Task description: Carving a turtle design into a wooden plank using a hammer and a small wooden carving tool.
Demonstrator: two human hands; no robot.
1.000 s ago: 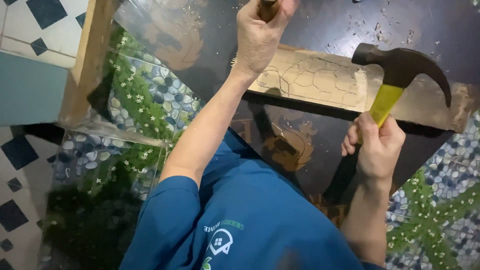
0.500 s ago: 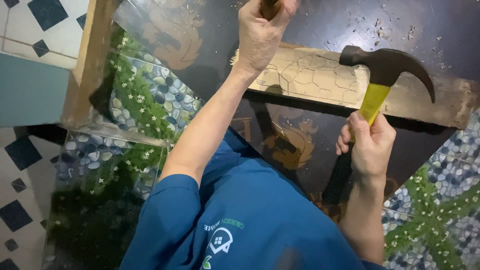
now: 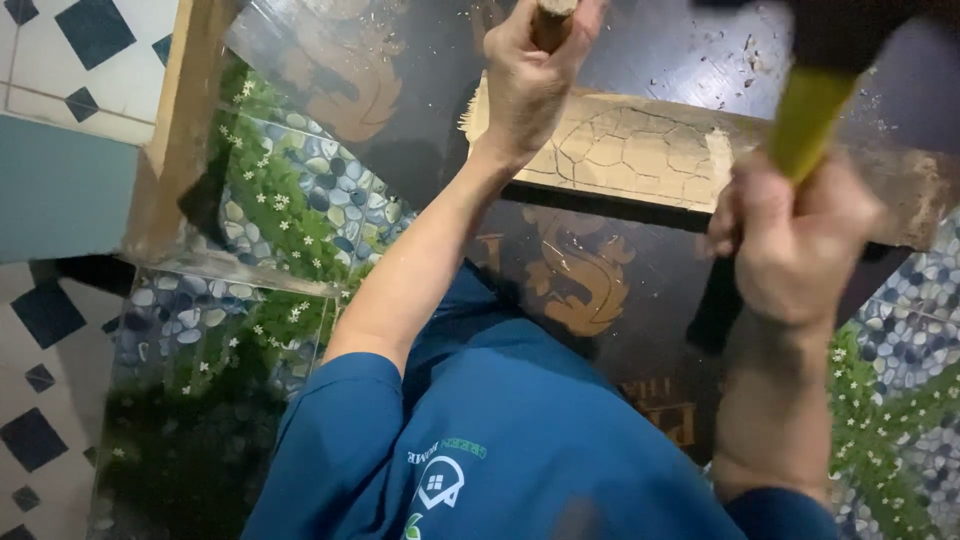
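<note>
Left hand [image 3: 535,85] grips wooden-handled chisel [image 3: 550,18] upright on carved plank [image 3: 640,150]; right hand [image 3: 795,245] clenches raised hammer [image 3: 805,115], poised for striking.

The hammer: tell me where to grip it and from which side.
Grip the hammer on its yellow-green handle, well below the dark head, as the right hand does now, wrapped around from the near, lower end. The straight shaft suits a full fist, and the head end stays free above the carved wooden board.
</note>
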